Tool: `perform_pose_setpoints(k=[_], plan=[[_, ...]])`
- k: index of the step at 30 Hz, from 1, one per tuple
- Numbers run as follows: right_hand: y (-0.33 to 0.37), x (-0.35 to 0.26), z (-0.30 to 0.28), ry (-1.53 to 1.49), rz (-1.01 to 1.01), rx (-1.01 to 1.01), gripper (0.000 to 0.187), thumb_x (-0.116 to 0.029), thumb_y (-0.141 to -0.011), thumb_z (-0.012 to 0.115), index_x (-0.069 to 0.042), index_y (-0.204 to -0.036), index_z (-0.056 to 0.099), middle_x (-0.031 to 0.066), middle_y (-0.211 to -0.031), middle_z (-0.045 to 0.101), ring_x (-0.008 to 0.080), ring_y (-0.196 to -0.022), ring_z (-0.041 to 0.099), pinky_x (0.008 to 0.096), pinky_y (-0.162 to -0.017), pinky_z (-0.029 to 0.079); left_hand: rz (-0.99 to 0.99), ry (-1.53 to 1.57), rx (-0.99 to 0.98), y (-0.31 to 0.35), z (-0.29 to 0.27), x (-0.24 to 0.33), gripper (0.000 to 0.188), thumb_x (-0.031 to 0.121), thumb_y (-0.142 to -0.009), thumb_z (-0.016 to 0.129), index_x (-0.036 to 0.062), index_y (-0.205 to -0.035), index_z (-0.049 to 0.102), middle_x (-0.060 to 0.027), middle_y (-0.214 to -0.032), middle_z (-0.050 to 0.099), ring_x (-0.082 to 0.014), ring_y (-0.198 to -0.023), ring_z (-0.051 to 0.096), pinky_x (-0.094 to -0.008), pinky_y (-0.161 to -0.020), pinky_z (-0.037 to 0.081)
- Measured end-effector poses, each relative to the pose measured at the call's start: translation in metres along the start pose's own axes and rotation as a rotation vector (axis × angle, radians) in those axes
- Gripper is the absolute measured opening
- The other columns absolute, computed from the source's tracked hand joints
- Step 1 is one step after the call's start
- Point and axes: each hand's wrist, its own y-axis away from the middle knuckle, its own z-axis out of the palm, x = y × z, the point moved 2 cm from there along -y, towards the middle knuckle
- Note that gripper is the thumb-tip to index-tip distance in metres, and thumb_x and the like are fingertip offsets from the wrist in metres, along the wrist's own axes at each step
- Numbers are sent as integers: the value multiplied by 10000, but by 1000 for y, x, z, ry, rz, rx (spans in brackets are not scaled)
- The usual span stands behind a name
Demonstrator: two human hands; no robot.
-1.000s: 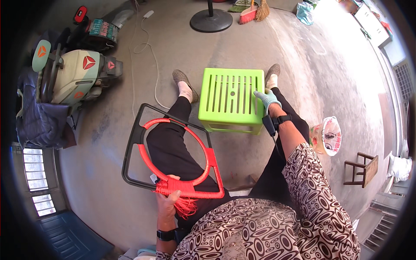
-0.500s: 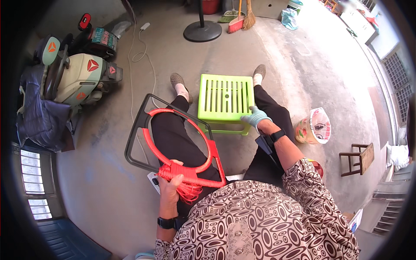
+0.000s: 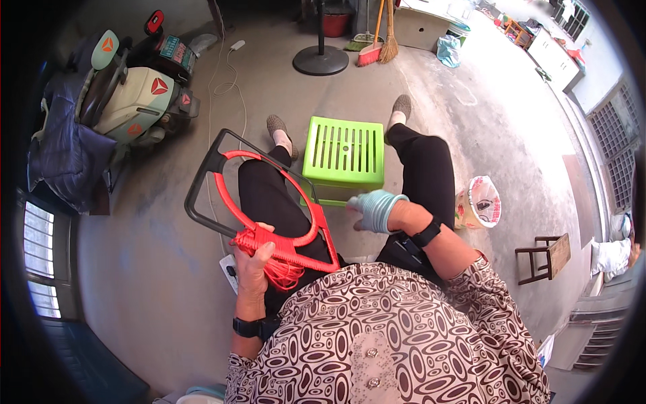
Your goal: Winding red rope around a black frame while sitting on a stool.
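My left hand (image 3: 253, 267) is closed around the lower corner of a black frame (image 3: 214, 160), where tightly wound red cord covers it. A red cord-wrapped ring (image 3: 227, 202) sits inside the frame, tilted over my left thigh. Below my fingers hangs a loose bundle of red cord (image 3: 284, 275). My right hand (image 3: 378, 211), in a light blue glove, is in the air between my knees with its fingers partly extended, holding nothing visible. Just beyond it, a green plastic stool (image 3: 371, 174) with a slotted top stands between my feet.
To my right are a lined wastebasket (image 3: 468, 210) and a small wooden stool (image 3: 558, 257). An electric scooter (image 3: 134, 101) stands at the left, with a white cable (image 3: 237, 87) along the floor. Ahead are a black round stand base (image 3: 316, 62) and brooms (image 3: 388, 48).
My right hand has come away from the green stool's near edge and moved left and toward me. My left hand still grips the cord-wrapped frame. The whole view has shifted slightly.
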Motion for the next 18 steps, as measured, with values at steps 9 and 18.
perform_pose_setpoints(k=[9, 18], plan=[[68, -38, 14, 101, 1, 10, 358, -242, -806, 631, 1, -1067, 594, 208, -985, 648, 380, -911, 635, 435, -819, 505, -29, 12, -55, 34, 0, -15, 295, 107, -764, 668, 18, -1033, 584, -11, -869, 566, -88, -769, 540, -253, -724, 446], [131, 9, 42, 37, 11, 125, 310, -230, -778, 652, -1, -983, 616, 219, -886, 658, 386, -830, 643, 441, -747, 516, -60, 16, -70, 68, 39, -8, 308, 98, -767, 678, 18, -1048, 582, -18, -881, 575, -106, -778, 558, -271, -748, 465]])
